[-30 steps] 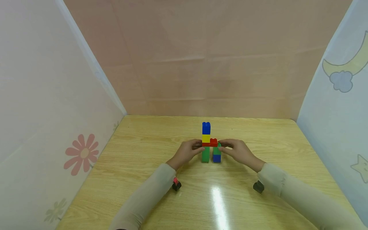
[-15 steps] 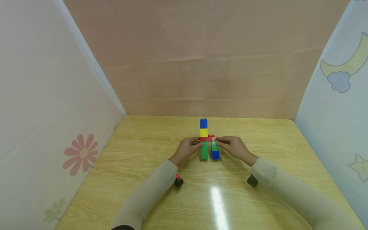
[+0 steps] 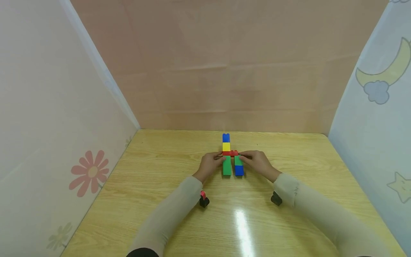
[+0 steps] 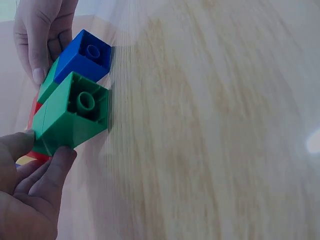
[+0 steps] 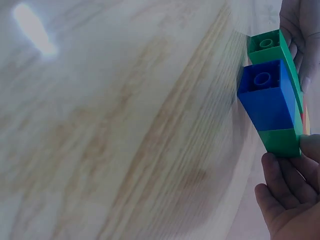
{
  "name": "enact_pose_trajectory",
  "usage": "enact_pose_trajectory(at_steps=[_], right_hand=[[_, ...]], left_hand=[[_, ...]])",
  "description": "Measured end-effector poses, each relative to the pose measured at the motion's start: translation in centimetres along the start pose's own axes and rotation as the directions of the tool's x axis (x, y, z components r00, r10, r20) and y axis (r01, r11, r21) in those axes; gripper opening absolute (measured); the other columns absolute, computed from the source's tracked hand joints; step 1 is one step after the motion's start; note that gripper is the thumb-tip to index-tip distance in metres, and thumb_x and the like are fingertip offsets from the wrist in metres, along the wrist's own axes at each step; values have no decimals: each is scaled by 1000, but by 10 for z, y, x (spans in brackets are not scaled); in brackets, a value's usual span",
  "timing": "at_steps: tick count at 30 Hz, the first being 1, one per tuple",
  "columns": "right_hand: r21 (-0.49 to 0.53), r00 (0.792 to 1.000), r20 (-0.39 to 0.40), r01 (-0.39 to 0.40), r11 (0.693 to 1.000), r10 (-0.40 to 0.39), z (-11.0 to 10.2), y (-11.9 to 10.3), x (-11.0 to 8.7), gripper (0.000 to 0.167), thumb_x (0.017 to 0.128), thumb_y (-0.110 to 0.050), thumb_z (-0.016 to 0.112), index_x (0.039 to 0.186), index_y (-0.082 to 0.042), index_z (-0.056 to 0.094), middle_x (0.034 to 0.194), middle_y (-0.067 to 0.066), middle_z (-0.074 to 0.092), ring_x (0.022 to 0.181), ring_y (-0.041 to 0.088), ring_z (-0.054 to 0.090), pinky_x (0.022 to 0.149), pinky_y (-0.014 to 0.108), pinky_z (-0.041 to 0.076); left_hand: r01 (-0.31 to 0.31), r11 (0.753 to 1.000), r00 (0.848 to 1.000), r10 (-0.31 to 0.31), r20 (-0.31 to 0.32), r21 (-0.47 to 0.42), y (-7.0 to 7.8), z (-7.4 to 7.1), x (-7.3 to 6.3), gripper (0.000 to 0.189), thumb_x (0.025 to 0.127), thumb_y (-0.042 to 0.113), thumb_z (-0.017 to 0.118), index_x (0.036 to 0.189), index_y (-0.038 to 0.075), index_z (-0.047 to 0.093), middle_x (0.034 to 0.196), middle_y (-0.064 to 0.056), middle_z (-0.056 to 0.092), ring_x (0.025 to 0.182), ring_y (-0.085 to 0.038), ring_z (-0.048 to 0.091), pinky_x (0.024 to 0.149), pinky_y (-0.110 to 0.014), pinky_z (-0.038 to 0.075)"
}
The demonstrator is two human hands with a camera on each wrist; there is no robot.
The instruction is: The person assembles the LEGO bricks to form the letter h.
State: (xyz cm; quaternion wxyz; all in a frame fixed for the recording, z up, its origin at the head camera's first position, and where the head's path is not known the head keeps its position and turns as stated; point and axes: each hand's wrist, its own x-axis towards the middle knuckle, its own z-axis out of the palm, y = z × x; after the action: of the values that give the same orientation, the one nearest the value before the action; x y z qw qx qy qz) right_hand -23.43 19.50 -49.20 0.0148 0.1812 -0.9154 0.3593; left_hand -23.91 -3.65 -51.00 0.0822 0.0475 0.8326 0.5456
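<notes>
Both hands hold one figure built of toy building blocks. Its upper part stacks a blue block (image 3: 226, 138) on a yellow block (image 3: 226, 146), above a red block (image 3: 234, 153) that bridges two legs. My left hand (image 3: 210, 166) pinches the green leg (image 4: 60, 120) near its top, thumb on one side and fingers on the other. Opposite it, my right hand (image 3: 258, 164) pinches the green block (image 5: 282, 142) of the other leg, which ends in a blue block (image 5: 272, 100). Hollow undersides of both legs face the wrist cameras, close to the tabletop. In the wrist views the upper blocks are mostly hidden.
The figure is at the middle of a wood-grain table (image 3: 173, 153), towards its back. A pinkish backdrop (image 3: 224, 64) stands behind, with printed side panels at left and right. Small black wrist devices (image 3: 204, 201) hang below both sleeves.
The figure has shifted slightly left and away, and its top has tipped backward. Both hands have moved with it, keeping their grip; the right forearm has come inward.
</notes>
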Motion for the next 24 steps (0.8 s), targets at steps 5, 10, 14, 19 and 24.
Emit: enact_pose_trajectory(at_steps=[5,10,14,19,24], right_hand=[[0,1000,-2,25,1000,-25,2,2,1,31,97,-26,63,119,-5,70,116,12,68,105,29,65,88,47,53],[-26,999,12,34,999,-34,2,2,3,30,97,-25,62,119,-5,70,117,13,68,105,30,65,87,48,53],[-59,999,45,14,998,-11,4,3,6,29,97,-23,62,118,-4,70,117,13,68,107,30,64,89,48,52],[-93,997,78,-3,996,11,9,5,8,27,97,-22,63,115,-5,72,113,11,70,104,26,65,89,47,52],[-119,995,102,9,993,4,3,4,9,30,98,-27,60,117,-6,70,110,8,70,98,23,65,86,45,53]], left_hand=[[-17,1000,1000,17,-24,-22,-1,4,0,45,95,29,66,134,8,59,120,-5,67,108,-14,64,88,-29,53],[20,999,998,-18,-57,40,2,6,0,44,95,32,65,133,11,61,126,-2,64,120,-18,57,96,-33,49],[32,999,998,-30,-59,38,2,10,0,40,96,29,64,131,10,63,128,-3,63,121,-19,56,95,-34,50],[52,995,997,-46,-63,90,1,12,-1,38,96,28,64,129,8,64,127,-5,64,121,-20,55,97,-36,48],[29,989,999,-27,-22,144,1,2,-1,45,96,33,63,135,10,59,129,-4,61,119,-22,56,97,-36,48]])
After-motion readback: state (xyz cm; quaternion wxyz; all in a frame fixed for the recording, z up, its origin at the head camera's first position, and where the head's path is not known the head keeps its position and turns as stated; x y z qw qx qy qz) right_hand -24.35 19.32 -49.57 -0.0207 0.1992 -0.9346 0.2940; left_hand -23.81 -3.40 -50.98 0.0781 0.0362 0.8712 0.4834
